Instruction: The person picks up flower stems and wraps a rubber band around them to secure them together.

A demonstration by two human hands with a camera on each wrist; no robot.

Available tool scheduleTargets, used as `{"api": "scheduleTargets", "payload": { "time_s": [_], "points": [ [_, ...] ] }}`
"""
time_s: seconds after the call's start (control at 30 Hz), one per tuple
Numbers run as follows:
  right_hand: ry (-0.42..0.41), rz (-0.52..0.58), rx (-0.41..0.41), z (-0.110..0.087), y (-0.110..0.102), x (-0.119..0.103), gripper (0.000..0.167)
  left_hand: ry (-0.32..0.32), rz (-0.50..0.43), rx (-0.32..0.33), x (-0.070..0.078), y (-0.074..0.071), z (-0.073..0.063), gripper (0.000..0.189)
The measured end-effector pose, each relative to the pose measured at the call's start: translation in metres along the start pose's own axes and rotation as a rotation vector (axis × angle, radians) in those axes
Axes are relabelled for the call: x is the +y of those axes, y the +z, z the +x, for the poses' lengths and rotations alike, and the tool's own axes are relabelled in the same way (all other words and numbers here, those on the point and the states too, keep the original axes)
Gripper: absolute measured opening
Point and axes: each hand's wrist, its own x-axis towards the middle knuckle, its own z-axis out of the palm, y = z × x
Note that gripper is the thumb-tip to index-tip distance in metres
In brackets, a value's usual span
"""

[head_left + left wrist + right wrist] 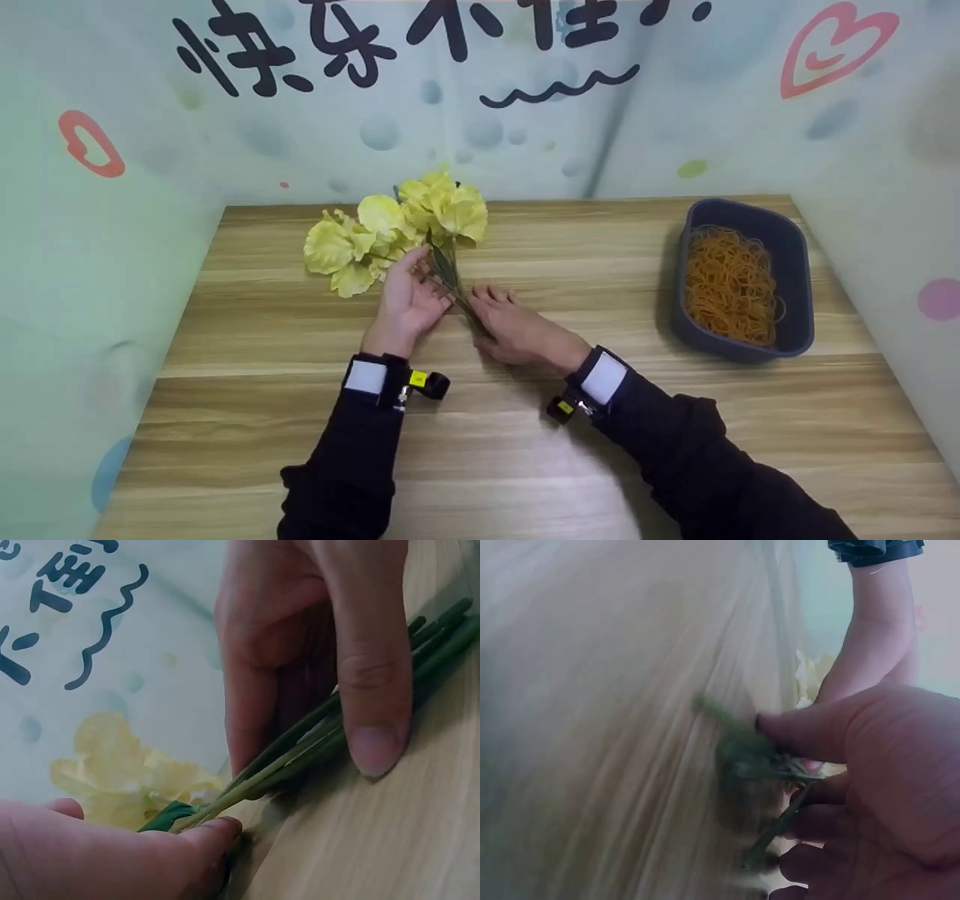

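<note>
A bunch of yellow flowers lies toward the back of the wooden table, blooms to the far left and green stems running toward the near right. My left hand, palm turned up, holds the stems just below the blooms, beside a dark green leaf. Lower down, my right hand grips the stems from above, thumb on one side and fingers on the other. Cut stem ends stick out past the right thumb in the right wrist view, blurred. Some left fingers are hidden behind the stems.
A dark blue plastic bin stands at the right of the table, holding a heap of orange rubber bands. A printed backdrop rises behind the table's back edge and along both sides.
</note>
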Motion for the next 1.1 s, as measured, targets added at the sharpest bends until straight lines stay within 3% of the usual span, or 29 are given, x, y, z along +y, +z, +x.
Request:
{"api": "scheduleTargets", "payload": {
  "time_s": [0.17,0.3,0.43,0.57,0.67,0.9,1.1],
  "points": [
    [-0.064,0.005,0.062,-0.004,0.003,0.007,0.092,0.060,-0.053,0.010,0.002,0.004,-0.006,0.020],
    [-0.130,0.129,0.120,-0.026,-0.017,-0.012,0.095,0.148,-0.114,-0.010,0.000,0.012,-0.015,0.027],
    [-0.160,0.159,0.169,-0.045,-0.032,-0.036,0.087,0.214,-0.121,-0.034,-0.006,0.023,-0.025,0.027],
    [-0.135,0.130,0.234,-0.049,-0.031,-0.046,0.070,0.241,-0.124,-0.080,-0.011,0.030,-0.034,0.021],
    [-0.092,0.144,0.274,-0.050,-0.029,-0.049,0.057,0.260,-0.139,-0.106,-0.012,0.031,-0.038,0.027],
    [-0.007,0.174,0.240,-0.057,-0.036,-0.053,0.034,0.301,-0.086,-0.195,-0.012,0.033,-0.049,0.039],
    [-0.069,0.122,0.266,-0.067,-0.044,-0.060,0.032,0.307,-0.083,-0.302,-0.009,0.037,-0.061,0.050]
  ]
}}
